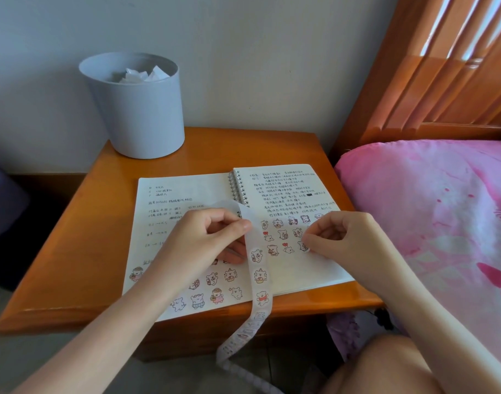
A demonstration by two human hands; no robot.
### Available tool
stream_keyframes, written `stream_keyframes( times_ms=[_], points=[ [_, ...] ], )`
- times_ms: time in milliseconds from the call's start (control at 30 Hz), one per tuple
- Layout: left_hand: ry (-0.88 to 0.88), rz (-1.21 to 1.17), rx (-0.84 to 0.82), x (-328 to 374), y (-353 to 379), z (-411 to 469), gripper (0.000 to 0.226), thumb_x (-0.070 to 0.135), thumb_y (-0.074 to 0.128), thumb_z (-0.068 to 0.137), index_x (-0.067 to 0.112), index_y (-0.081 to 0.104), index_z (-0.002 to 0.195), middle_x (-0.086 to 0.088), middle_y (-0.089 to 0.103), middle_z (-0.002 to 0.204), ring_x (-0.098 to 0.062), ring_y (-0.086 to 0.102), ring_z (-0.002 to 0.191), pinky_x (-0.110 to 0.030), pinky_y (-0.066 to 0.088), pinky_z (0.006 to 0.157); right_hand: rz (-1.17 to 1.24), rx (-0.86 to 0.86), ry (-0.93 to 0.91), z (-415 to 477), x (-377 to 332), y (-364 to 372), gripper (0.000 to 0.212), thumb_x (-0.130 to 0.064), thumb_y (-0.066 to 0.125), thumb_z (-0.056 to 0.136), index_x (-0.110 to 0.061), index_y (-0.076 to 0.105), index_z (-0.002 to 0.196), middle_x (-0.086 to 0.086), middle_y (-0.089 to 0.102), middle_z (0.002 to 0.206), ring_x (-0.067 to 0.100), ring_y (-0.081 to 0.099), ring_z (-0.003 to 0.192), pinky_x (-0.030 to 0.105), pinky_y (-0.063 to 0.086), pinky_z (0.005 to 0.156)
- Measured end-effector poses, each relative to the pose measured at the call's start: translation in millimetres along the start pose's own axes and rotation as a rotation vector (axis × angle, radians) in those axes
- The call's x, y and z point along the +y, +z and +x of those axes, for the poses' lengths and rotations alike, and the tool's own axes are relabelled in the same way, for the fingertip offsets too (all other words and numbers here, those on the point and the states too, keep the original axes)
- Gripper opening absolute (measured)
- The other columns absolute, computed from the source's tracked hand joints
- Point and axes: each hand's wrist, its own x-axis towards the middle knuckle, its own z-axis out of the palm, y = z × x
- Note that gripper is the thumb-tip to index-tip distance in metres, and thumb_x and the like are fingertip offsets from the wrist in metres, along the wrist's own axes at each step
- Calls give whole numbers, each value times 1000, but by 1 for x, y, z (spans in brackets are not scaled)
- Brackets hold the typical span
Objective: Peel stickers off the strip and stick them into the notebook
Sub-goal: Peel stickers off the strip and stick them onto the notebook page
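Glossy orange-brown wooden bedside table [73, 251]. Carries, at the back left corner, a round grey wastebasket [141, 115] standing upright with crumpled white paper [141, 76] inside. Holds, across the front, an open spiral-bound notebook [300, 274] lying flat, handwritten pages up, left page reaching just past the front edge.

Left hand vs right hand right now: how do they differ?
The left hand pinches the sticker strip, lifted above the notebook. The right hand holds no strip; its curled fingertips are down on a sticker. The left hand is over the left page, the right hand over the right page. Both have curled fingers.
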Motion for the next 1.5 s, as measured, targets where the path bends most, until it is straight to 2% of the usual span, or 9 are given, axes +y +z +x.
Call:
stream_keyframes(
  times_ms=[267, 400, 533, 633, 867, 1000, 1233, 1367, 1500],
  points=[
    [-1, 1, 3, 0, 0, -1, 14, 16, 60, 91, 11, 72, 87, 1, 76, 78, -13, 73, 70, -21, 59, 63, -29, -13, -27, 1, 2, 1, 6, -15, 75, 76, -17, 69, 74, 0, 69, 70, 19, 61, 66, 29, 51, 63],
    [8, 23, 11, -1, 0, 0, 13, 17, 61, 90, 13, 73, 87, 1, 76, 77, -13, 72, 69, -19, 58, 61, -45, -4, -24, 1, 4, -1, 19, -20, 76, 77, -19, 58, 86, 1, 65, 65, 9, 48, 54, 26, 41, 55],
    [12, 22, 11, -1, 0, 0, 13, 17, 61, 90, 13, 73, 88, 0, 76, 77, -13, 72, 68, -18, 57, 60, -35, 20, -19, 4, 5, -1, 15, -22, 74, 79, -18, 60, 81, 7, 64, 69, 10, 48, 56, 27, 41, 56],
    [10, 14, 10, -1, 0, 0, 13, 17, 61, 90, 12, 73, 88, -1, 76, 77, -13, 72, 68, -17, 57, 59, -16, 8, -5, 3, 4, 1, 22, -28, 79, 73, -18, 61, 79, 4, 63, 66, 3, 46, 53, 18, 38, 52],
    [41, 16, 27, 4, -1, -3, 13, 20, 61, 90, 14, 73, 88, 2, 75, 76, -6, 70, 61, -14, 54, 53, -91, 67, -37, 4, 5, 5, 13, -16, 70, 82, -21, 59, 76, -5, 58, 62, 5, 44, 53, 15, 37, 51],
    [74, 5, 29, 5, 1, -5, 14, 22, 60, 89, 14, 72, 87, 3, 75, 75, -9, 70, 62, -18, 56, 53, 96, 110, -78, 1, -3, 8, 8, -16, 67, 85, -20, 60, 81, -5, 63, 68, 7, 54, 60, 15, 43, 55],
    [143, -43, 100, 4, 7, -4, 16, 24, 60, 88, 11, 69, 90, 1, 74, 72, -13, 71, 63, -18, 55, 52, 391, -169, -161, -19, -24, 22, 12, -26, 70, 78, -17, 69, 86, -1, 73, 83, 15, 68, 76, 29, 54, 64],
    [156, -84, 115, 5, 8, -6, 18, 26, 59, 89, 10, 68, 90, -2, 73, 73, -13, 71, 63, -19, 55, 53, 502, -181, -134, -19, -24, 23, 9, -11, 74, 76, -10, 68, 82, 7, 72, 80, 21, 68, 74, 24, 54, 60],
    [117, -109, 16, 7, 7, -7, 40, 43, 51, 84, 9, 71, 92, -4, 75, 77, -16, 72, 69, -26, 59, 60, 516, -135, -135, -18, -24, 22, 10, -6, 74, 75, -12, 71, 83, 2, 73, 76, 11, 66, 66, 19, 51, 57]
  ],
)
